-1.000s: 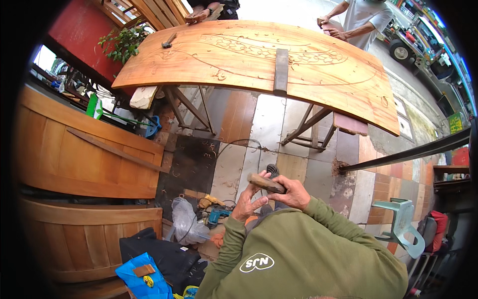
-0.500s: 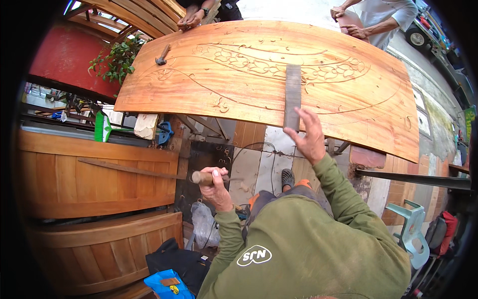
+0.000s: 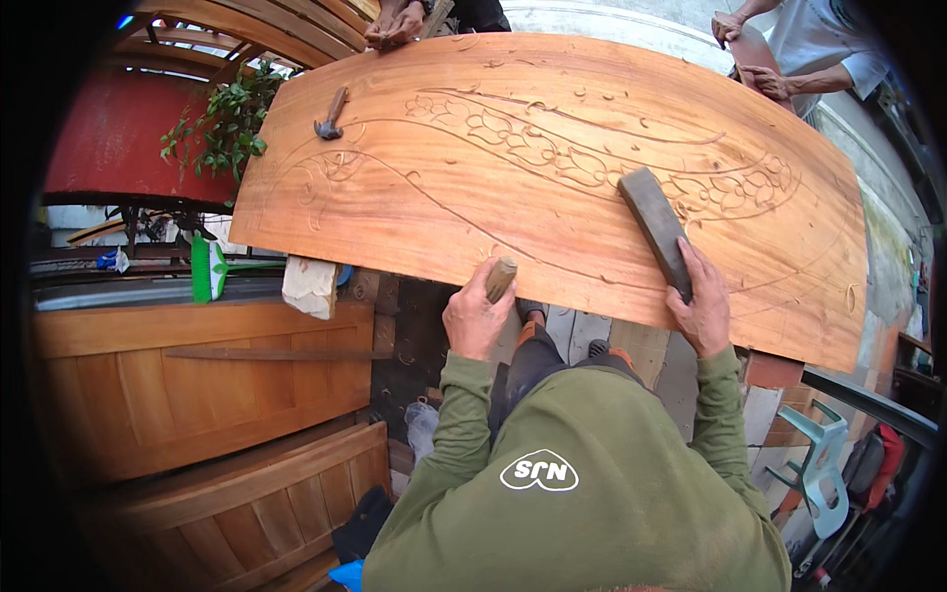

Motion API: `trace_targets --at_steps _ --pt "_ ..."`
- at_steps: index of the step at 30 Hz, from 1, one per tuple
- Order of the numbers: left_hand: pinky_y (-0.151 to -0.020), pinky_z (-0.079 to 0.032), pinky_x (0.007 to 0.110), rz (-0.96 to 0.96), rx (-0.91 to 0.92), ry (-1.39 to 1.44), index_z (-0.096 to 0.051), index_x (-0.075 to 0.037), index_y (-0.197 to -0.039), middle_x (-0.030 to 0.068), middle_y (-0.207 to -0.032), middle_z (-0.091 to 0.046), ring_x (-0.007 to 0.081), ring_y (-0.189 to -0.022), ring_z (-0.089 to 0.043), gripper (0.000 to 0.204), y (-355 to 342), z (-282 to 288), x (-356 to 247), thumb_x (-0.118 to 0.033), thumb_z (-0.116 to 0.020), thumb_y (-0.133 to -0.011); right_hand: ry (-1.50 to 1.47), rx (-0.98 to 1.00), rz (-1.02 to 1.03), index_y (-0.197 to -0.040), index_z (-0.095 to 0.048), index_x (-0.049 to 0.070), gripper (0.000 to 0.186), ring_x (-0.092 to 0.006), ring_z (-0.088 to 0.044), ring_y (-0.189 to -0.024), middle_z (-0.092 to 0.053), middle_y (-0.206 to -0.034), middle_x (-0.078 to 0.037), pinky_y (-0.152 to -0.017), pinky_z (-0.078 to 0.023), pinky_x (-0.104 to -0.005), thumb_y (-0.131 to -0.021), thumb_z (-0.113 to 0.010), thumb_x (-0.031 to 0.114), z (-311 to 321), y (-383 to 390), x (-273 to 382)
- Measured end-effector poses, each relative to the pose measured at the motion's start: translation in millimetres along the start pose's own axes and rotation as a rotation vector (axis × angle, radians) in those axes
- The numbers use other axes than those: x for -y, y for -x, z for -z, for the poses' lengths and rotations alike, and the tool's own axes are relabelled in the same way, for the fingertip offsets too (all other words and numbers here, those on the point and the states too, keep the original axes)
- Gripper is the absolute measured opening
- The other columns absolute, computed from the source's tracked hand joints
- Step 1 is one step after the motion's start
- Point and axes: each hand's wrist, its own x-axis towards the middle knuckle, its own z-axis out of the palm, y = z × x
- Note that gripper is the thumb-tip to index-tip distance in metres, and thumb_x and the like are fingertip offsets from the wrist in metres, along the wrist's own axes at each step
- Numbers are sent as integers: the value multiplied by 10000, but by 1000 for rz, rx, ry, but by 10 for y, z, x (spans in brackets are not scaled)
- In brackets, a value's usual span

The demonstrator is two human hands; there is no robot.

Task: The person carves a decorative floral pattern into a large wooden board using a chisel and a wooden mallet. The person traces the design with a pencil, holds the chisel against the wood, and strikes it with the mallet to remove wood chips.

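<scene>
A large wooden panel [image 3: 414, 212] with carved curves and a floral band lies in front of me. My left hand [image 3: 473, 314] is closed around the wooden handle [image 3: 501, 276] of a chisel at the panel's near edge; its blade is hidden now. My right hand [image 3: 705, 301] grips the near end of a long dark grey block [image 3: 651, 217], perhaps a sharpening stone, with the thumb on one side and fingers on the other. The block rests slantwise on the panel, its far end beside the carved band.
A hammer [image 3: 331, 113] and scattered shavings lie on the panel. Across it are another person's hands [image 3: 397, 22] and, at far right, a person holding a reddish-brown board [image 3: 760, 59]. Wooden doors [image 3: 217, 395] stand at left, a pale plastic chair [image 3: 824, 474] at right.
My right hand has come onto the block, which is now tilted and turned. My left hand has moved up and right with the chisel to the panel's edge. The view has shifted.
</scene>
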Motion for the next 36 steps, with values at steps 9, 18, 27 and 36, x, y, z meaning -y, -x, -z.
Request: trace_targets --at_steps 9,18,27,36 --pt "-718 -578 484 -217 696 -79 -336 -296 -1695 186 -839 -755 397 -806 -746 987 -1150 77 106 -416 -851 -861 236 -184 -235 -1556 -549 88 870 -353 -645 -1243 -679 -1383 -159 -1080 -495 -472 -807 -909 344 -168 -200 75" --pt "-723 -592 498 -210 834 -63 -361 -223 -1682 184 -844 -755 388 -789 -748 970 -1488 150 9 -496 -829 -877 300 -175 -329 -1460 -609 71 797 -380 -626 -1243 -672 -1348 -161 -1079 -491 -484 -790 -931 360 -218 -458 42" --pt "-728 -542 432 -371 296 -112 -607 -256 -1533 109 -997 -682 302 -848 -671 638 -1793 119 404 -385 -799 -938 178 -181 -284 -1440 -631 62 796 -366 -670 -1121 -702 -1248 -155 -966 -541 -460 -779 -937 382 -236 -783 -9" --pt "-885 -523 447 -849 199 -107 -679 -167 -1476 160 -1095 -685 336 -1015 -636 548 -2074 -399 361 -174 -795 -940 345 -553 -366 -1503 -617 105 813 -332 -655 -1151 -679 -1274 -141 -1000 -530 -455 -815 -894 439 85 -184 508"
